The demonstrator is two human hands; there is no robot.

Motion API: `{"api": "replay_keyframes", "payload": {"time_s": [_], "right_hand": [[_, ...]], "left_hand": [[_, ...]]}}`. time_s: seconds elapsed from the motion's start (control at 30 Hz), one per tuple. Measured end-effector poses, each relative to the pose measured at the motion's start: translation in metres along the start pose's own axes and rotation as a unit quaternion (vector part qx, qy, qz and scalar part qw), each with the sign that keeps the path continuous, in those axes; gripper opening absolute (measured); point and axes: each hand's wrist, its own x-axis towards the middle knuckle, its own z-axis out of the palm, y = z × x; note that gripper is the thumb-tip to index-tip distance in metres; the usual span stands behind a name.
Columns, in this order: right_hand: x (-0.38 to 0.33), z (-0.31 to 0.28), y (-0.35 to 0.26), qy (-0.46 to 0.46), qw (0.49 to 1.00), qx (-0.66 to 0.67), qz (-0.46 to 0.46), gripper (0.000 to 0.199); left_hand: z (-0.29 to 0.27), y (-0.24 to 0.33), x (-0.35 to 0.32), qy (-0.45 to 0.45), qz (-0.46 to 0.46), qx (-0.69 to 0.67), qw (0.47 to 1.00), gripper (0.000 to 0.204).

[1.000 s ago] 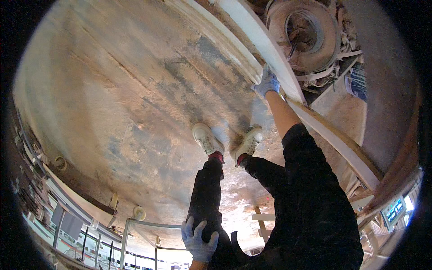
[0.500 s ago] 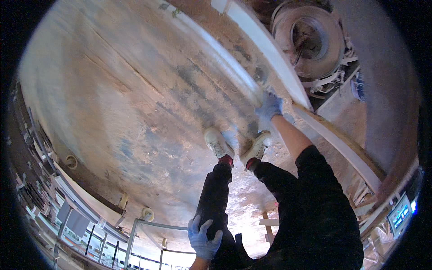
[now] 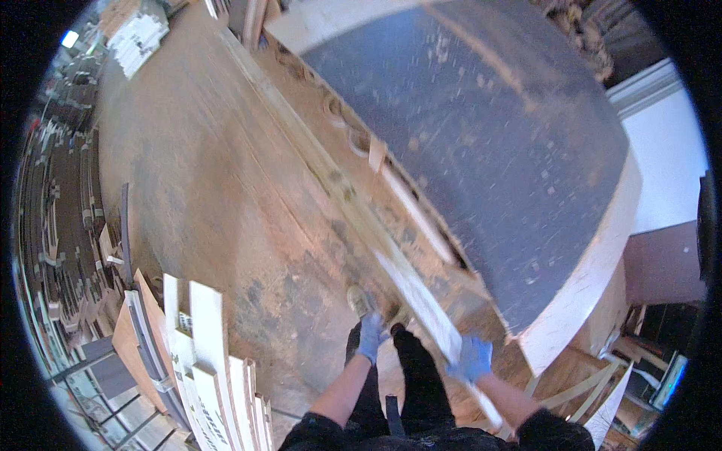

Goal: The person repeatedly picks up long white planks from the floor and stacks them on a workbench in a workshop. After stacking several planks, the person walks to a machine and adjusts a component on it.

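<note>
A long, narrow wooden plank (image 3: 350,199) runs slantwise from the far left toward my right side. My right hand (image 3: 472,358), in a blue glove, is closed round it near its close end, and a short pale tail shows past the hand. My left hand (image 3: 371,337), gloved too, hangs in front of my legs, apart from the plank; blur hides how its fingers lie. Below it is my shoe (image 3: 359,301), partly covered.
A large dark-topped table (image 3: 466,143) with pale edges stands on the right, close to the plank. White boards (image 3: 207,323) stand upright at lower left. Dark strips (image 3: 71,218) are stacked along the left. Sawdust and stains mark the brown floor (image 3: 203,173).
My view has risen from a low stoop. The plank, low by the floor before, is now raised in my right hand. My left hand has left my knee and moved forward.
</note>
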Motion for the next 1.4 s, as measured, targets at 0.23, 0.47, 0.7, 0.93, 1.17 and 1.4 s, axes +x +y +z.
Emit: {"api": "replay_keyframes", "payload": {"time_s": [0.23,0.47,0.7,0.93,1.17,1.4], "right_hand": [[-0.296,-0.082,0.083,-0.114,0.985,-0.066,0.110,0.062],[-0.351,-0.097,0.150,-0.074,0.962,0.177,0.193,0.052],[-0.180,-0.164,0.091,-0.088,0.887,0.448,-0.065,0.047],[-0.040,-0.195,-0.092,-0.218,0.858,0.465,-0.022,0.074],[-0.099,-0.187,-0.060,-0.245,0.798,0.543,-0.090,0.067],[-0.099,-0.176,0.085,-0.141,0.899,0.388,-0.145,0.058]], "left_hand": [[0.112,0.229,0.014,-0.206,0.137,-0.145,0.958,0.078],[0.141,0.257,-0.004,-0.198,0.101,-0.166,0.961,0.074],[0.171,0.094,-0.215,-0.213,-0.098,-0.115,0.965,0.069],[0.145,0.066,-0.239,-0.313,-0.285,0.017,0.906,0.062],[0.116,0.112,-0.207,-0.267,0.118,0.043,0.956,0.071],[0.219,0.150,-0.171,-0.211,-0.105,-0.173,0.956,0.067]]}}
